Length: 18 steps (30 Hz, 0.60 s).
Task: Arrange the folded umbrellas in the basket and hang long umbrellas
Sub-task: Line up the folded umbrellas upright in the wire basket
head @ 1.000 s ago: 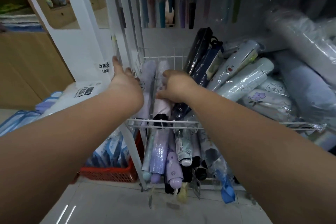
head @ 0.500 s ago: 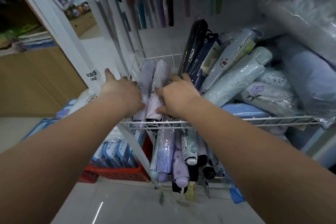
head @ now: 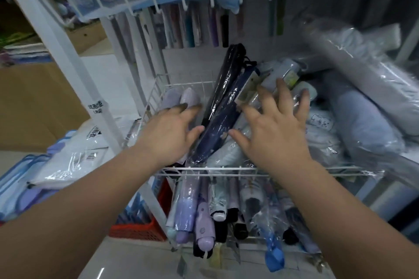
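Right grip [head: 274,129] has shifted off the lilac umbrellas [head: 190,98] and gone rightward. It now lies fingers splayed on the pale wrapped umbrellas [head: 290,68], holding nothing. Left grip [head: 167,133] is likewise released, fingertips touching the lilac pair. Navy folded umbrella [head: 222,120] lies in the wire basket [head: 204,169] between both grips, its long axis running away from me and leaning right. I judge the left thumb nearest.

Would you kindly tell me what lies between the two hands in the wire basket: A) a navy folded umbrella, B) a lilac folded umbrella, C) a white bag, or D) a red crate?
A: the navy folded umbrella, in clear wrap, lies slanted between the left hand and the right hand, both with fingers spread.
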Each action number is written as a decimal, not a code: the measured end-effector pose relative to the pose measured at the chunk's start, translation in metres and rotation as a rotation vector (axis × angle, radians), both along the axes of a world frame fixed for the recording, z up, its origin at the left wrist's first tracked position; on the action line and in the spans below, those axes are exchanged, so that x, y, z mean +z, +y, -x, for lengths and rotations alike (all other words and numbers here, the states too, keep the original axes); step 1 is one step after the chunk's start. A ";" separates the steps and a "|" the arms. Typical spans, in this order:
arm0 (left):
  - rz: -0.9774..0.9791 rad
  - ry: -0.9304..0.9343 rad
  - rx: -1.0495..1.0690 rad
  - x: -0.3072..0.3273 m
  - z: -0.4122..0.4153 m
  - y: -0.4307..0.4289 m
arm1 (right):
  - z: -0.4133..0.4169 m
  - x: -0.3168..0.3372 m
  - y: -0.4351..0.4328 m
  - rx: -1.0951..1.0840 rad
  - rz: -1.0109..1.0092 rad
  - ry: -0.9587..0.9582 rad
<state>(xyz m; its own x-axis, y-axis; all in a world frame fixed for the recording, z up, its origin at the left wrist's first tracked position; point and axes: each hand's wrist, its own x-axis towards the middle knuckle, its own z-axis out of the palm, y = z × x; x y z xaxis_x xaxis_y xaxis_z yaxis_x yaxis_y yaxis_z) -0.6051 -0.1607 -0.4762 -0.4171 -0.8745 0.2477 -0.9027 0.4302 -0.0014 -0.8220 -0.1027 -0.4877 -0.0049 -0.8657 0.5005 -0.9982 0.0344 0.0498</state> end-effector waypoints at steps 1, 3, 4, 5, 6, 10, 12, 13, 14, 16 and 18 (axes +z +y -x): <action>0.001 0.096 -0.072 -0.002 0.007 0.002 | 0.002 -0.004 0.004 -0.002 0.018 -0.040; -0.031 0.235 -0.207 -0.006 0.022 0.006 | 0.006 -0.013 0.008 0.004 0.084 -0.130; -0.060 0.291 -0.256 -0.008 0.030 0.008 | 0.007 -0.017 0.009 0.016 0.134 -0.178; -0.082 0.340 -0.292 -0.011 0.036 0.009 | 0.009 -0.020 0.009 0.038 0.193 -0.227; -0.100 0.387 -0.318 -0.013 0.043 0.010 | 0.010 -0.023 0.008 0.066 0.253 -0.278; -0.266 0.570 -0.303 -0.017 0.063 0.014 | 0.019 -0.027 0.004 0.151 0.396 -0.471; -0.283 0.579 -0.250 -0.019 0.067 0.014 | 0.022 -0.029 0.004 0.191 0.426 -0.524; -0.273 0.563 -0.236 -0.019 0.067 0.014 | 0.022 -0.030 0.005 0.212 0.436 -0.542; -0.263 0.548 -0.234 -0.020 0.067 0.015 | 0.022 -0.031 0.005 0.231 0.443 -0.555; -0.243 0.505 -0.243 -0.021 0.068 0.018 | 0.022 -0.032 0.006 0.255 0.445 -0.567; -0.223 0.470 -0.244 -0.021 0.068 0.021 | 0.021 -0.032 0.006 0.272 0.433 -0.575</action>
